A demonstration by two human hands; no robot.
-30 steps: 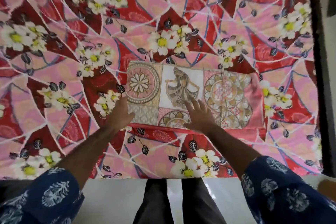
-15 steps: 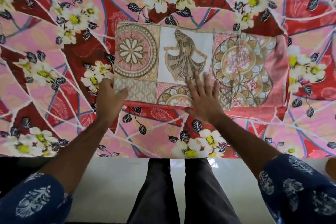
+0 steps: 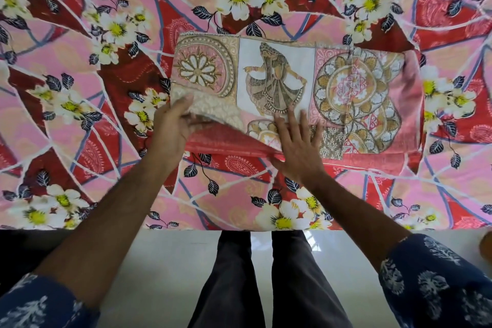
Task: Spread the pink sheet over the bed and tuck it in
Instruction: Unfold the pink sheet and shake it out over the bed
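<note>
Now, head view: we go through it line by line.
Sheet: our folded pink sheet lies on the bed, near its front edge, over the flowered cover.
Left grip: our left hand pinches the sheet's near-left corner, thumb on top.
Right grip: our right hand lies flat, fingers spread wide, pressing the front fold.
Change: a second ago both hands only rested at the fold; now the left corner is peeled up and the plain red underside shows.
Meaning: we judge unfolding has just begun; spreading and tucking remain.
Containers: none in sight.
</note>
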